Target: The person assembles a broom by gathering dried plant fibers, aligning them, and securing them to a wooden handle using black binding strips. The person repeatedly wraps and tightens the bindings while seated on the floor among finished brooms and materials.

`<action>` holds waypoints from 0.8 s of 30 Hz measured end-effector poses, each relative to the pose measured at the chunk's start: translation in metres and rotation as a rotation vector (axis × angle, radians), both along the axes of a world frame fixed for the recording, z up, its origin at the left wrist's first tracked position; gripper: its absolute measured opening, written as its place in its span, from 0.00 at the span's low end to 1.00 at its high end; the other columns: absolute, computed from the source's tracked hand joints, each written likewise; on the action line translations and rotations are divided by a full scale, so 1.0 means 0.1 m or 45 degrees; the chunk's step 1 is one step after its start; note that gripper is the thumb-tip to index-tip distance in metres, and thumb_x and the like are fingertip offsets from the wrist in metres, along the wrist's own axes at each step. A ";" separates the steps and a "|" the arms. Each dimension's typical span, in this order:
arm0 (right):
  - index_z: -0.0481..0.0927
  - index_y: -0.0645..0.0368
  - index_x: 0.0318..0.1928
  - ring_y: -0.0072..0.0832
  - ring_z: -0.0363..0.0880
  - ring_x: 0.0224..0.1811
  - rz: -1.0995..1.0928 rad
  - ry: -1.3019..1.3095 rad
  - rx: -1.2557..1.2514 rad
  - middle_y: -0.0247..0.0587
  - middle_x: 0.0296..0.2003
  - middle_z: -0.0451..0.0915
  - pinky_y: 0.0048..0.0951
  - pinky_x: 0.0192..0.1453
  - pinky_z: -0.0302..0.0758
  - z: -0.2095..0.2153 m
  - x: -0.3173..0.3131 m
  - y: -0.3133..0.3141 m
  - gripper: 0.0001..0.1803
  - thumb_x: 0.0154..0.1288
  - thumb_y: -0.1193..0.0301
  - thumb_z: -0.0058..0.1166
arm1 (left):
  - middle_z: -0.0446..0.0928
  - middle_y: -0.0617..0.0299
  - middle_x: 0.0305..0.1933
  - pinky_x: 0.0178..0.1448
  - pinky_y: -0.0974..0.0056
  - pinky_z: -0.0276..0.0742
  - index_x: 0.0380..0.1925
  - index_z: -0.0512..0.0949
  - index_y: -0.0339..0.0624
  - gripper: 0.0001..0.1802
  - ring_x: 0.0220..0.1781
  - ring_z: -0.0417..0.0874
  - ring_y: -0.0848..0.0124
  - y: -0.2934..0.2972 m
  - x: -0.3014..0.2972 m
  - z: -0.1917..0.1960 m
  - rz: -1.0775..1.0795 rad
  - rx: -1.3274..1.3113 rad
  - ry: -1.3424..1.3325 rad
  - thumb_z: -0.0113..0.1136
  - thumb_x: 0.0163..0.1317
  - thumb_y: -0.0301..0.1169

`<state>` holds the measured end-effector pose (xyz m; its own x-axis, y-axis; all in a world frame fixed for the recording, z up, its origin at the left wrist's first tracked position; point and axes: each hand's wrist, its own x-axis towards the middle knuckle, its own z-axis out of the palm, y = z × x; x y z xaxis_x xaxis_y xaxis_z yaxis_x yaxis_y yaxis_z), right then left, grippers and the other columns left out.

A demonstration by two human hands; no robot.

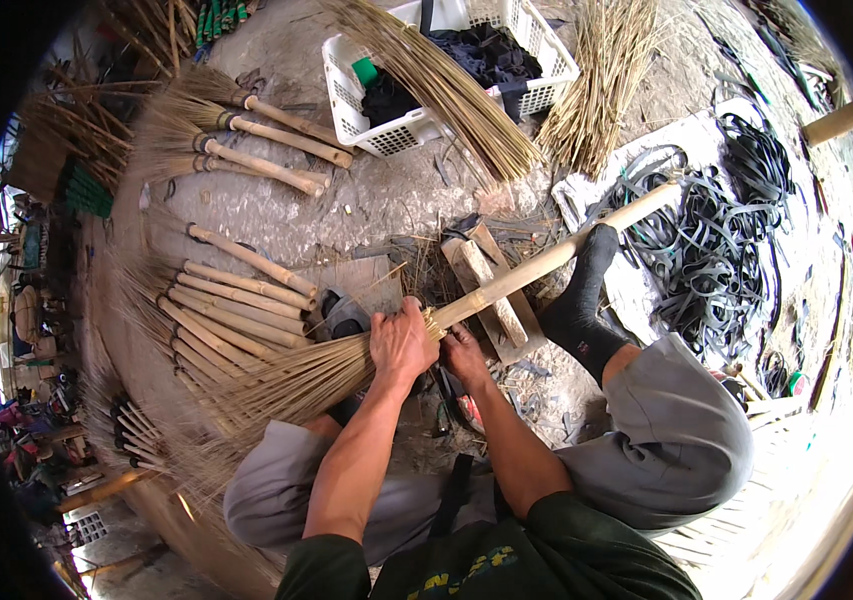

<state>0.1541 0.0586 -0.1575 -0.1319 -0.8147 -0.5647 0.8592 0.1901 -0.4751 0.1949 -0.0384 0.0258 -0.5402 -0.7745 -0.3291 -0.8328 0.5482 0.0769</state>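
Note:
A stick broom lies slantwise before me, with a bamboo handle (536, 265) running up to the right and thin bristle sticks (296, 378) fanning down to the left. My left hand (404, 345) is closed round the bristle bundle, just below where it meets the handle. Under the handle's lower end, my right hand (463, 357) has its fingers curled in close to that joint; what they pinch is hidden. My foot in a black sock (586, 290) rests against the handle farther up. Beneath the handle sits a wooden block (494, 290).
Several brooms with bamboo handles (236, 310) lie at left, more (276, 140) behind them. A white basket (346, 115) of dark material stands at the back, a stick bundle (426, 85) leaning over it. Another stick bundle (601, 90) lies beside it. Black strips (716, 250) heap at right.

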 end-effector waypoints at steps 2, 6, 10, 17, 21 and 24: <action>0.79 0.62 0.62 0.25 0.77 0.58 -0.025 0.196 -0.078 0.38 0.56 0.83 0.28 0.65 0.71 0.06 -0.02 0.04 0.18 0.77 0.75 0.47 | 0.85 0.42 0.31 0.58 0.53 0.68 0.49 0.71 0.32 0.29 0.38 0.87 0.49 -0.01 0.01 -0.01 0.021 0.002 -0.018 0.71 0.51 0.36; 0.84 0.64 0.50 0.23 0.76 0.42 0.248 0.553 0.245 0.34 0.39 0.83 0.28 0.51 0.73 0.37 -0.12 0.22 0.12 0.77 0.72 0.51 | 0.85 0.43 0.32 0.57 0.52 0.68 0.47 0.72 0.29 0.21 0.36 0.87 0.52 -0.03 0.03 -0.02 -0.056 0.003 -0.004 0.63 0.56 0.30; 0.85 0.64 0.43 0.19 0.69 0.31 0.421 0.751 0.215 0.29 0.26 0.76 0.28 0.39 0.70 1.03 -0.32 0.45 0.13 0.78 0.67 0.53 | 0.86 0.43 0.37 0.58 0.51 0.68 0.48 0.72 0.29 0.21 0.40 0.88 0.52 -0.05 0.04 -0.03 -0.075 0.011 -0.028 0.62 0.57 0.29; 0.86 0.64 0.44 0.25 0.83 0.36 0.629 0.908 0.011 0.43 0.33 0.85 0.29 0.48 0.77 2.50 -0.70 0.51 0.18 0.80 0.64 0.48 | 0.85 0.48 0.40 0.56 0.48 0.69 0.51 0.72 0.31 0.24 0.43 0.88 0.56 0.00 0.09 -0.08 -0.067 -0.004 -0.060 0.65 0.56 0.30; 0.86 0.68 0.44 0.34 0.81 0.33 0.575 1.373 -0.336 0.49 0.30 0.85 0.38 0.41 0.76 2.53 -0.98 -0.13 0.14 0.73 0.69 0.52 | 0.83 0.54 0.39 0.57 0.48 0.68 0.46 0.73 0.36 0.20 0.43 0.86 0.58 0.14 0.12 -0.17 -0.110 -0.327 0.122 0.66 0.55 0.30; 0.88 0.64 0.40 0.37 0.85 0.36 0.407 1.319 -0.638 0.54 0.30 0.85 0.38 0.43 0.77 1.80 -1.00 -1.16 0.13 0.71 0.69 0.53 | 0.81 0.57 0.38 0.57 0.50 0.66 0.42 0.74 0.41 0.15 0.45 0.85 0.60 0.18 0.12 -0.24 0.021 -0.374 0.088 0.65 0.56 0.31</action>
